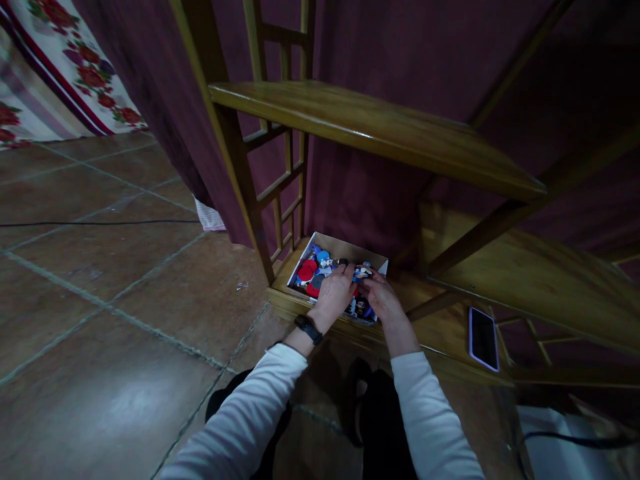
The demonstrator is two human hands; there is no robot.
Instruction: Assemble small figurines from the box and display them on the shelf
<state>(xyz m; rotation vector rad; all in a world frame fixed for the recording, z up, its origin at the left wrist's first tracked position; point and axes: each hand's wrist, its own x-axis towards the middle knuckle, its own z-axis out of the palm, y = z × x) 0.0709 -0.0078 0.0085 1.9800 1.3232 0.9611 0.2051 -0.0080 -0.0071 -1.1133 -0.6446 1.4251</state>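
Note:
A shallow white cardboard box (353,251) sits on the low wooden ledge, filled with small colourful figures and discs in red, blue, white and black. Over its middle is my left hand (336,290), a black band on the wrist; its fingers are together and curled down among the pieces, their tips hidden. My right hand (379,293) is at the right side of the box, fingers and thumb closed around a small colourful figure (363,272), close beside the left fingertips. A round red piece (307,270) lies in the left part of the box.
A wooden shelf board (350,120) juts out above the box. The lattice side frame (240,173) rises to its left. A phone with a purple edge (483,339) lies on the ledge at right. Dark red curtain (370,193) hangs behind; a black cable (100,223) crosses the tiled floor.

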